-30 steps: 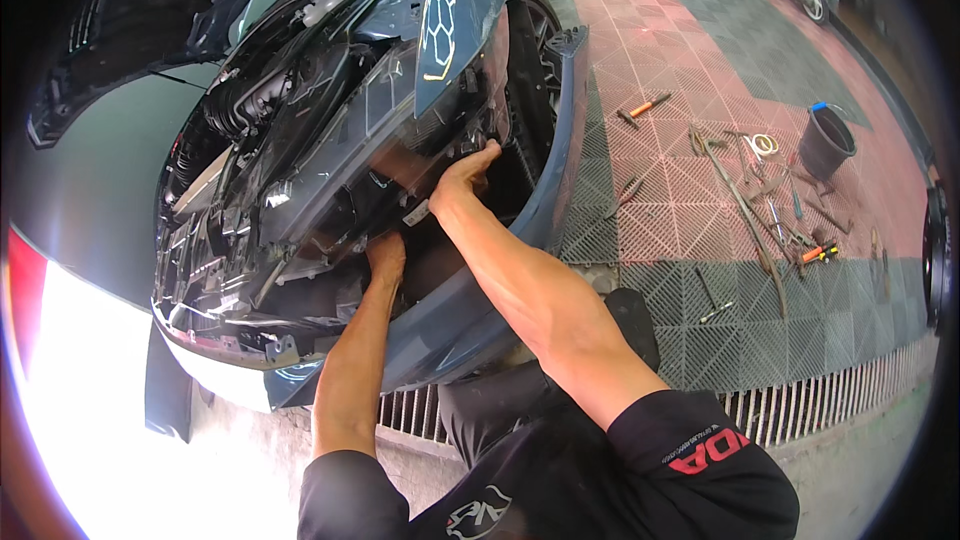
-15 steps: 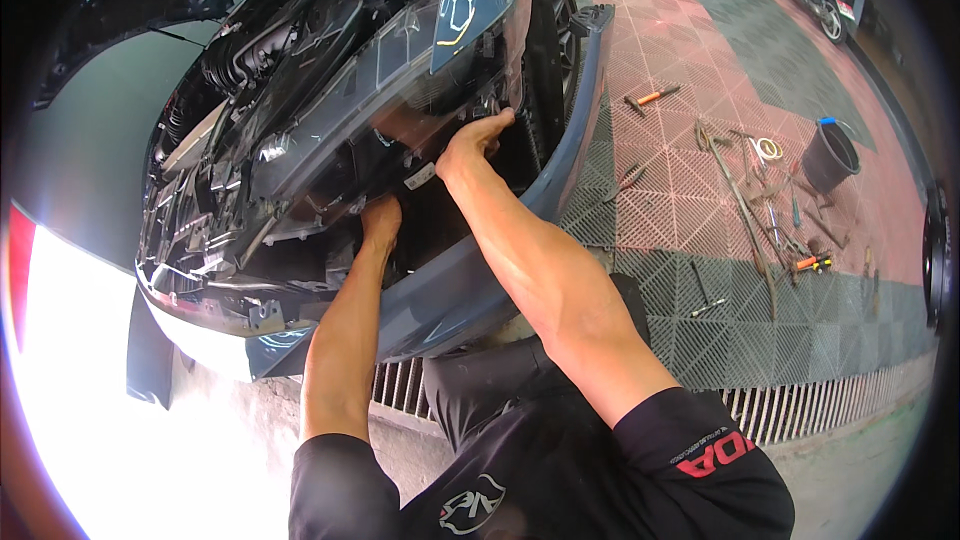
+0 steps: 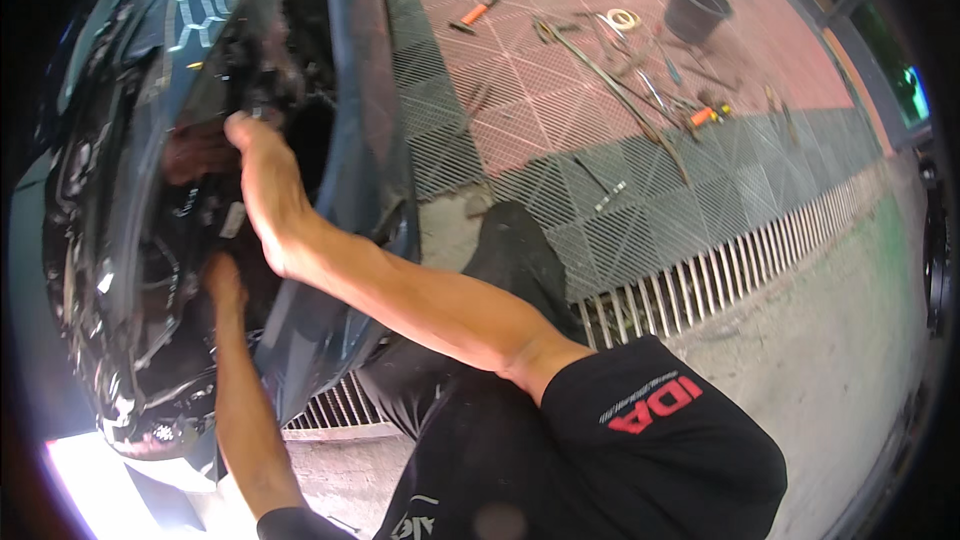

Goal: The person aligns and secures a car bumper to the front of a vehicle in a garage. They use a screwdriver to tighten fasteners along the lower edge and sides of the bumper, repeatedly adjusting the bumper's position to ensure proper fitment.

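A large glossy dark headlight sits in the opened front corner of a car, with a reflection across its clear cover. My right hand reaches to its inner edge; the fingers are blurred and partly hidden. Lower down, my left hand goes in under the same headlight, its fingers out of sight behind the edge. Whether either hand grips it cannot be made out. A blue-grey bumper panel stands apart from the headlight, and both forearms pass over it into the dark gap.
On the pink and grey floor tiles lie an orange-handled hammer, a long bar, a tape roll, a ratchet-like tool and several other tools. A black bucket stands beyond. A drain grating runs along the tiles.
My view has swung to the right, so the car sits farther left and the floor tools show more centrally. Both hands stay at the headlight.
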{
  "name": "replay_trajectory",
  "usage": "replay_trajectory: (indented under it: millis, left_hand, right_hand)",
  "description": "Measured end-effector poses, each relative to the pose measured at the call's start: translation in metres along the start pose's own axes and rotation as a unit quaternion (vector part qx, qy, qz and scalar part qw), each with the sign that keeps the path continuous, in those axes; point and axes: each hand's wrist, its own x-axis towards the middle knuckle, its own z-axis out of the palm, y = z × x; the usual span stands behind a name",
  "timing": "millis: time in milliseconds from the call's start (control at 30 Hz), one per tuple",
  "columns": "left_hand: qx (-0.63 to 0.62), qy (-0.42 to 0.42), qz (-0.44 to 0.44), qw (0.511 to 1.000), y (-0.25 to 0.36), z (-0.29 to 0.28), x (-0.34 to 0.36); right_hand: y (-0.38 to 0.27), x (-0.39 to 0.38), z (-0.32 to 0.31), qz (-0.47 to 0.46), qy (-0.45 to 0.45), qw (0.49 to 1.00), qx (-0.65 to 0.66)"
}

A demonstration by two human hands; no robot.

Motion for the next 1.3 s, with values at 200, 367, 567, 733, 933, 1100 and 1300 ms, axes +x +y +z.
replay_trajectory:
  millis: [200,367,567,733,933,1100,1300]
  left_hand:
    - [-0.067,-0.023,-0.044,0.997,0.056,0.028,-0.041]
    - [0.025,0.068,-0.036,0.997,0.023,-0.011,-0.068]
    - [0.01,0.074,0.021,0.997,0.116,0.072,-0.09]
    - [-0.002,0.09,-0.004,0.996,0.128,0.058,-0.122]
    - [0.051,0.061,0.012,0.997,0.135,0.075,-0.114]
    - [0.135,0.002,-0.009,0.991,0.082,0.042,-0.094]
    - [0.0,-0.081,0.015,0.997,0.115,0.059,-0.089]
  right_hand:
    - [-0.116,-0.108,-0.145,-0.337,0.143,0.852,-0.374]
    - [-0.161,-0.129,-0.421,0.02,0.428,0.587,-0.686]
    - [-0.206,-0.198,-0.598,0.337,0.357,0.287,-0.823]
    - [-0.176,-0.183,-0.563,0.306,0.262,0.214,-0.89]
    - [-0.18,-0.208,-0.571,0.176,0.443,0.398,-0.784]
    - [-0.169,-0.193,-0.368,-0.045,0.4,0.654,-0.641]
    - [-0.15,-0.177,-0.116,-0.099,0.044,0.765,-0.634]
